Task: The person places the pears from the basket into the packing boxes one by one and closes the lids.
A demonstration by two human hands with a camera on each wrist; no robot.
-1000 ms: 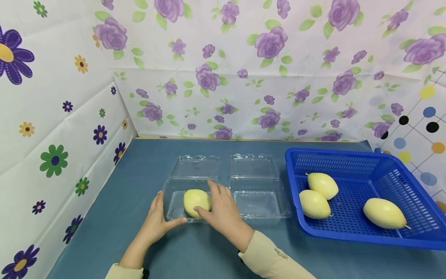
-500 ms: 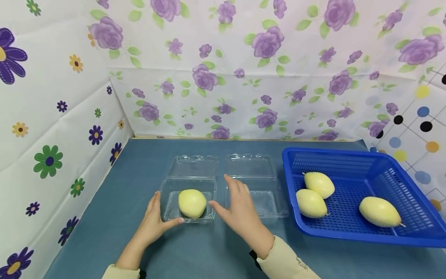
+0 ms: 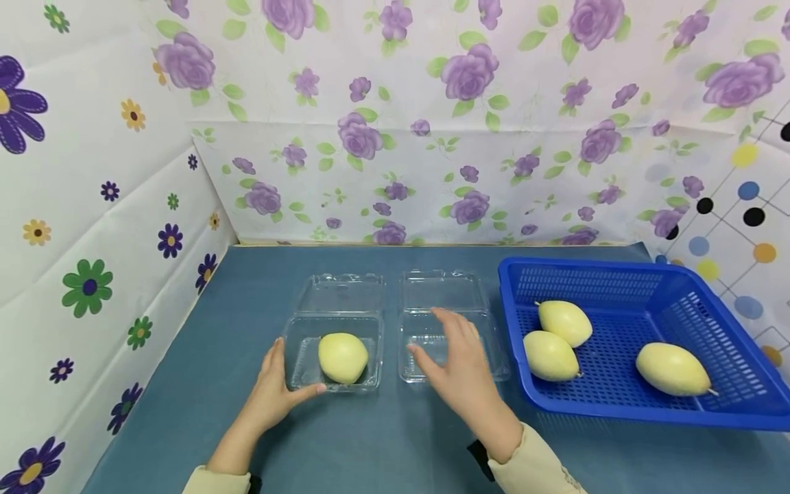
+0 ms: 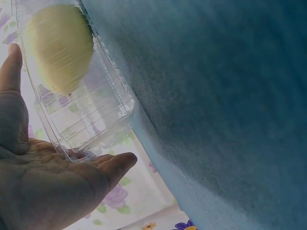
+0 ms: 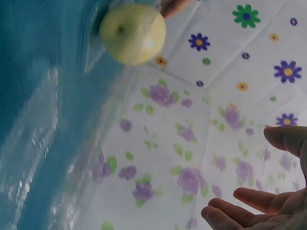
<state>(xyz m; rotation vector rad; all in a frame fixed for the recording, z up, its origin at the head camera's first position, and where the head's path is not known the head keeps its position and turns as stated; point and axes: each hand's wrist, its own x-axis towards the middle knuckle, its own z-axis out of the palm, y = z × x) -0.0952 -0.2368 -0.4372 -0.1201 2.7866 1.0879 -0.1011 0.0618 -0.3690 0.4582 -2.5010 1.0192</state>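
Note:
A pale yellow melon (image 3: 343,358) lies in the left clear plastic clamshell box (image 3: 302,353), whose lid is folded back. My left hand (image 3: 268,394) rests against that box's left front corner, fingers along its side and thumb at the front edge; the left wrist view shows the palm (image 4: 53,187) beside the box. My right hand (image 3: 465,381) hovers over the right clamshell box (image 3: 412,326) with fingers spread, holding nothing and hiding part of that box. In the right wrist view the right fingers (image 5: 225,215) are apart from the melon (image 5: 133,34).
A blue plastic basket (image 3: 617,412) stands at the right. Inside are two melons at its left, a rear melon (image 3: 564,324) and a front melon (image 3: 551,357), and another melon (image 3: 674,370) farther right. Patterned sheets (image 3: 420,178) wall in the blue-grey table (image 3: 358,446).
My right hand has let go of the melon in the left box and moved right, over the right box. The left hand has stayed by the left box.

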